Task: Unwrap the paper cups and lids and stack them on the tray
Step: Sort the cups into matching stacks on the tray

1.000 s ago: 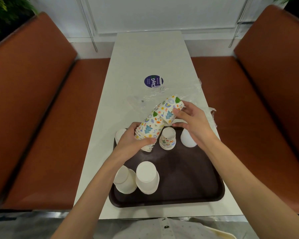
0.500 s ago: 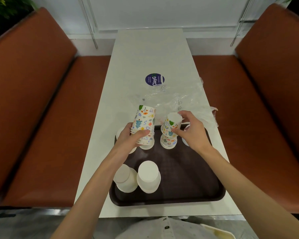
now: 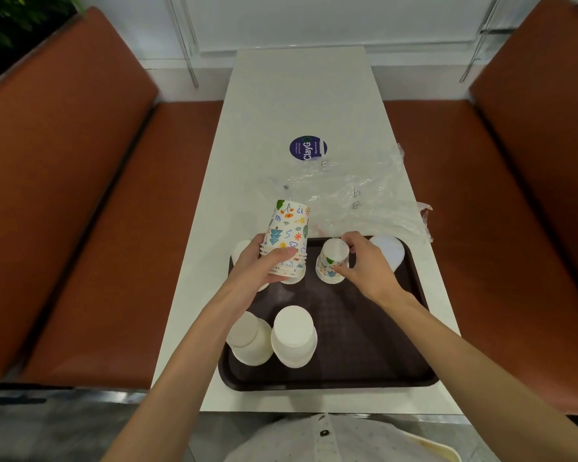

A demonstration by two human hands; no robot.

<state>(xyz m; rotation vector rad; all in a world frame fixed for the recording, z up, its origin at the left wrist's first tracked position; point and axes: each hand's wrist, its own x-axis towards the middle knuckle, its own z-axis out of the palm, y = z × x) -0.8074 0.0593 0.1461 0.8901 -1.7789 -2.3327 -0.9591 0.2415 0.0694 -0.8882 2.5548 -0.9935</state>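
On the worktop (image 3: 297, 95), wrapping (image 3: 347, 191) is lying discarded; your left hand (image 3: 264, 266) is gripping unplaced cups (image 3: 287, 231), right hand (image 3: 369, 270) pinching one cup (image 3: 332, 260) on the tray (image 3: 364, 361).

Left hand (image 3: 264, 266) and right hand (image 3: 369, 268) both curled, forearms outstretched.

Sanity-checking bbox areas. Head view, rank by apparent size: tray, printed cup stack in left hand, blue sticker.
1. tray
2. printed cup stack, held by left hand
3. blue sticker, though farthest from the camera
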